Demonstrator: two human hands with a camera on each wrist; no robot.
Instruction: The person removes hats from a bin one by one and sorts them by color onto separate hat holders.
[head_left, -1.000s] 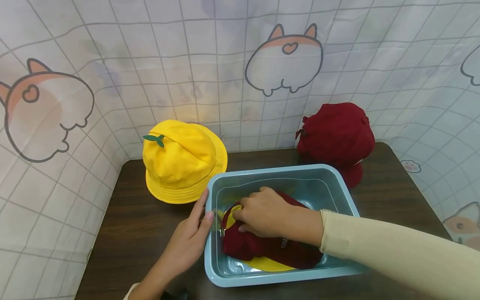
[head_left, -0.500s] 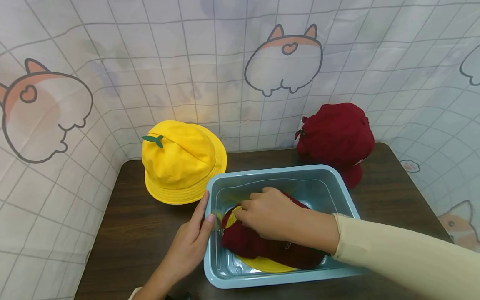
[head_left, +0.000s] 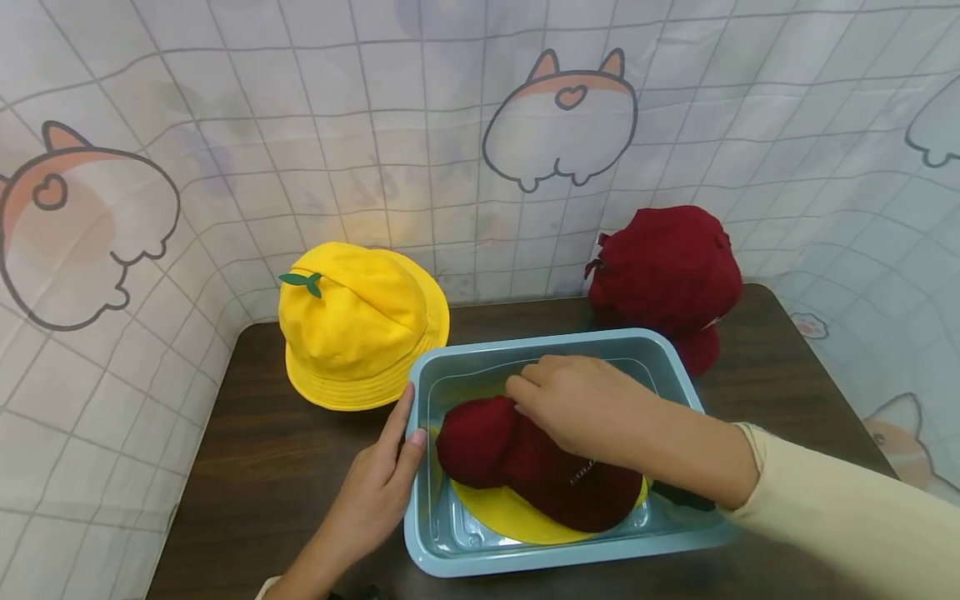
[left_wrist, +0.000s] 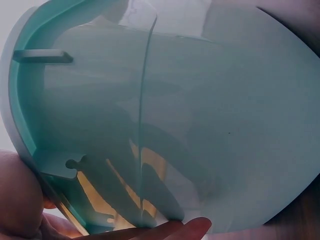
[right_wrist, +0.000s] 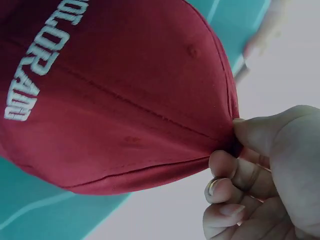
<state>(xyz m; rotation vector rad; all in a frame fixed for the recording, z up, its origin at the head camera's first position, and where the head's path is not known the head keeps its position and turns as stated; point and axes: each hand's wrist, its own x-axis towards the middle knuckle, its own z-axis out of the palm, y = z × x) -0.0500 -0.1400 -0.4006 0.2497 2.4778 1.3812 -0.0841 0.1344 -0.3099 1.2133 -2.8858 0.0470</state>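
In the head view a dark red baseball cap (head_left: 551, 479) is inside a light blue plastic tub (head_left: 540, 564), over a yellow hat (head_left: 498, 510) whose brim shows beneath it. My right hand (head_left: 577, 408) pinches the cap's fabric at the top of its crown; the right wrist view shows thumb and fingertips gathering the cloth. White lettering runs across the front of the cap (right_wrist: 115, 100). On the tub's left end, my left hand (head_left: 375, 492) grips the wall, thumb at the rim and fingers along the outside. The left wrist view shows that outer wall (left_wrist: 235, 115) close up.
A yellow bucket hat (head_left: 360, 321) with a green sprout stands left behind the tub. Another dark red cap (head_left: 663, 271) sits at the back right. All rest on a dark wooden table (head_left: 247, 467), with a grid-patterned cloth (head_left: 420, 150) hanging behind.
My right hand has moved up and right, and the red cap has turned, its left end now rounded with the yellow opening hidden. My left hand stays on the tub.
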